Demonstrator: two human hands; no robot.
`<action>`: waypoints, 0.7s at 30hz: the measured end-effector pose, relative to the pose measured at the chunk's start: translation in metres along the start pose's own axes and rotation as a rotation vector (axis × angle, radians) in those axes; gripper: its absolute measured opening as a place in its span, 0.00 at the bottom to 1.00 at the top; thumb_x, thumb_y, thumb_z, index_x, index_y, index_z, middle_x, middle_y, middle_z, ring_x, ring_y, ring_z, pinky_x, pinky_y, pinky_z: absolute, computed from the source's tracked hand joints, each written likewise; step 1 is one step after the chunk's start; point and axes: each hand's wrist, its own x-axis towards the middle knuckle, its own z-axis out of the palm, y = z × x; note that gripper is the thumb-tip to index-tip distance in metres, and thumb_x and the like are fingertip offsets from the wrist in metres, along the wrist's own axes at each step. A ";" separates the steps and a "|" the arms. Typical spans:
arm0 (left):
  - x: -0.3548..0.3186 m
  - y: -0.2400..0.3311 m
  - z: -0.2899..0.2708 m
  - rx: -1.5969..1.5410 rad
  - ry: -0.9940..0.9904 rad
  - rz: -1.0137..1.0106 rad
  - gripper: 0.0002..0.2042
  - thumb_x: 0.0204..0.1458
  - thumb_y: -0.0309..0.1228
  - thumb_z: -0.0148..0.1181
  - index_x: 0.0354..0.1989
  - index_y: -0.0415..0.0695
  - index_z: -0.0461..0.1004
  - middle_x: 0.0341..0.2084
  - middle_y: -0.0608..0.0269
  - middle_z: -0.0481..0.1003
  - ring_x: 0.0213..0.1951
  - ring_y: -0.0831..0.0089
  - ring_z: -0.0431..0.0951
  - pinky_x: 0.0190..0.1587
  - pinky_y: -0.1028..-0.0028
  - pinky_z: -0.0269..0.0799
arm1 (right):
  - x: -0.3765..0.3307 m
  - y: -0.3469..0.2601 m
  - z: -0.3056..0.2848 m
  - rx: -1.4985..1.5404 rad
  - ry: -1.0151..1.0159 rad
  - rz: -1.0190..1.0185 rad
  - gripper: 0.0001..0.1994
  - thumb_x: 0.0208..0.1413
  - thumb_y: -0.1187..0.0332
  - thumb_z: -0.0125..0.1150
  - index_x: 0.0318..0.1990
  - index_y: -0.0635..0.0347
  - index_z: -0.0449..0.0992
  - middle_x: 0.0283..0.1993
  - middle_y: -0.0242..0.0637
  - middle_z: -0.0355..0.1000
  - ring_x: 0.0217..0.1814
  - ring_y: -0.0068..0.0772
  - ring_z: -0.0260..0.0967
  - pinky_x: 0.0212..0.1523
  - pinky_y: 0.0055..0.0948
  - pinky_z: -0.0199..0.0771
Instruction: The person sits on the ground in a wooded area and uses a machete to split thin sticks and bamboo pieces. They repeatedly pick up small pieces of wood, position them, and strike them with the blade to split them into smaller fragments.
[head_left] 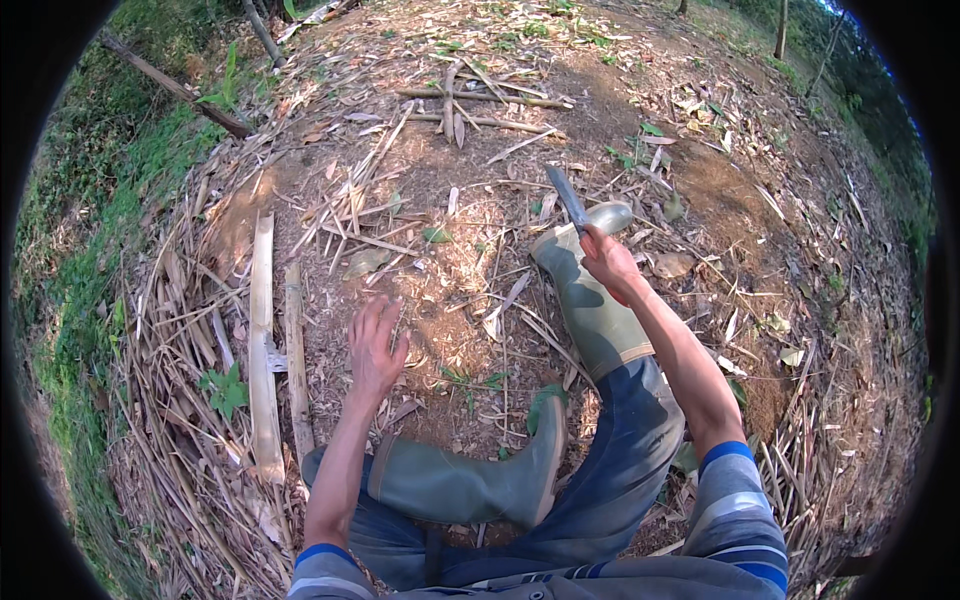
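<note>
Fingers [598,243] of the right hand [608,262] close tightly around the handle of a knife [566,198], its dark blade rising up and away from the person, tilted slightly to the left, above the toe of the outstretched right rubber boot [590,300]. The knife's long axis runs from the fist near the boot's ankle toward the far side of the clearing, tip leading, handle hidden inside the grip. The left hand [376,345] hovers empty over the bare ground [450,330], fingers spread wide and holding nothing, reaching toward the litter of dry bamboo strips [360,215] and, nearer the person's left, two long split bamboo slats [265,340] lying side by side. The person sits on the earth in blue trousers, the left boot [470,485] folded across in front. Risk here appears plain: the blade hangs just over the right boot, so a downward stroke that slips or glances could land on the foot or shin. The open left hand sits apart from the blade for now, yet any piece it brings under the knife would put those spread fingers close to the edge. Loose, dry leaves and splinters underfoot also look likely to let a workpiece skid when struck. Whether the edge faces toward or away from the boot cannot be told.
</note>
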 end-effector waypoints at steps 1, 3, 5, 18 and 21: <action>-0.039 0.006 0.018 -0.043 -0.046 -0.031 0.23 0.48 0.33 0.57 0.55 0.46 0.66 0.54 0.54 0.63 0.59 0.55 0.59 0.62 0.55 0.49 | 0.027 0.010 0.014 -0.006 0.004 0.010 0.25 0.45 0.66 0.54 0.54 0.53 0.64 0.42 0.51 0.71 0.48 0.54 0.69 0.47 0.44 0.68; -0.107 -0.003 0.041 -0.086 -0.052 -0.145 0.22 0.45 0.29 0.57 0.53 0.45 0.67 0.53 0.54 0.64 0.58 0.54 0.60 0.60 0.56 0.52 | 0.063 -0.004 0.040 -0.047 0.038 0.024 0.20 0.50 0.66 0.51 0.53 0.51 0.65 0.43 0.52 0.71 0.48 0.54 0.69 0.47 0.46 0.69; -0.133 -0.006 0.046 -0.068 -0.055 -0.251 0.22 0.44 0.27 0.57 0.52 0.44 0.68 0.51 0.53 0.65 0.56 0.54 0.62 0.59 0.57 0.54 | 0.097 -0.005 0.063 -0.078 0.075 0.050 0.17 0.52 0.65 0.49 0.51 0.50 0.66 0.43 0.52 0.72 0.47 0.53 0.70 0.47 0.46 0.69; -0.125 -0.022 0.064 -0.095 -0.005 -0.427 0.15 0.41 0.24 0.55 0.41 0.44 0.73 0.43 0.55 0.69 0.48 0.56 0.66 0.53 0.60 0.59 | 0.201 -0.038 0.119 -0.087 0.028 0.240 0.18 0.56 0.59 0.46 0.54 0.49 0.62 0.49 0.46 0.70 0.53 0.48 0.68 0.52 0.43 0.68; -0.127 -0.023 0.065 -0.106 -0.005 -0.439 0.14 0.41 0.23 0.56 0.40 0.44 0.74 0.43 0.55 0.69 0.48 0.57 0.67 0.53 0.61 0.59 | 0.200 -0.046 0.125 -0.061 0.042 0.231 0.21 0.57 0.53 0.45 0.55 0.50 0.62 0.49 0.47 0.70 0.55 0.48 0.66 0.53 0.42 0.67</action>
